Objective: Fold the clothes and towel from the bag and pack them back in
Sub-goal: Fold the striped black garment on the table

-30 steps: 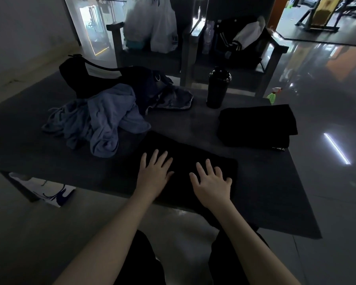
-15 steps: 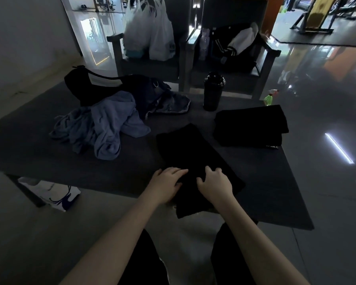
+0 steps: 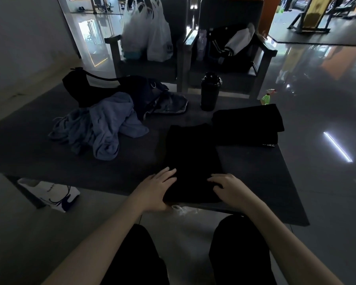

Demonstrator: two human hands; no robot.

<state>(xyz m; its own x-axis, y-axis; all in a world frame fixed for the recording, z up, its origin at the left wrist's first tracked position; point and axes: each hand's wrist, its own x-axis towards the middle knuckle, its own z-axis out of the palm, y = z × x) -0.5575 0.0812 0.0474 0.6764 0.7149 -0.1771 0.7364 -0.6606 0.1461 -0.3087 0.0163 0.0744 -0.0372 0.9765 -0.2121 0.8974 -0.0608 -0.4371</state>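
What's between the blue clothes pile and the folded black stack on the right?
The black garment being folded lies there on the table, per head view.

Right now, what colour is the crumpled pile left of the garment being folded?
The crumpled pile is blue-grey, no visible pattern; head view.

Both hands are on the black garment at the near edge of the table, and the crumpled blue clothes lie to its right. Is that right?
No. The head view shows the crumpled blue clothes to the left of the black garment, not its right. Both the left hand and the right hand are on that garment at the near edge of the table.
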